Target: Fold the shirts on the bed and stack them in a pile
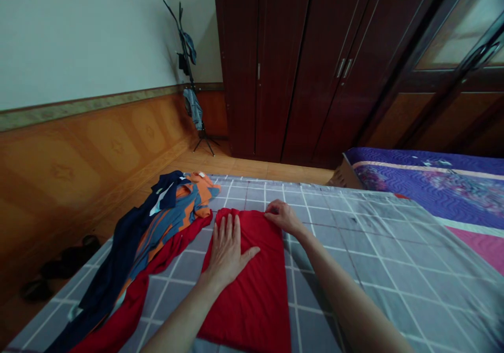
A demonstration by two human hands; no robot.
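A red garment, folded into a long rectangle, lies on the grey checked bedsheet in front of me. My left hand rests flat on its upper left part, fingers together and thumb stretched out to the side. At the far right corner my right hand pinches the cloth's edge between thumb and fingers. The garment's exact kind cannot be made out in its folded state. To the left is a loose heap of clothes: a navy garment, an orange and blue striped garment and another red garment.
A dark red wardrobe stands beyond the bed. In the corner is a black coat stand with things hanging on it. A purple flowered bed cover lies to the right. Dark shoes are on the floor at left.
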